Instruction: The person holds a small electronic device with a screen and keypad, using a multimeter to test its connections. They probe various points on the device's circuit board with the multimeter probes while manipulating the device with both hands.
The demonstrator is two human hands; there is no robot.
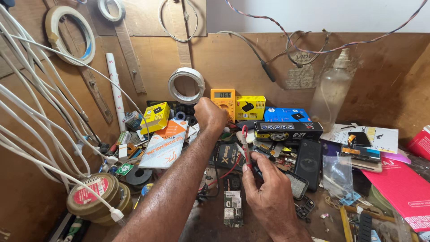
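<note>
My left hand (209, 114) reaches to the back of the bench. Its fingers are curled against the lower left of a yellow multimeter (224, 100) whose display is lit; the fingertips are hidden. My right hand (268, 190) is nearer me, over the middle of the bench, and pinches a red test probe (244, 145) upright, with a black probe tip beside it between the fingers. A red lead (229, 170) runs from the probe down to the left. A small phone circuit board (233, 209) lies flat just left of my right hand.
White cables (40, 130) hang across the left. Tape rolls (92, 197) sit at the front left. Yellow boxes (156, 115), a blue box (286, 114) and a long black box (289, 130) crowd the back. A spray bottle (331, 96), power bank (308, 163), plastic bag (337, 175) and pink folder (403, 190) lie right.
</note>
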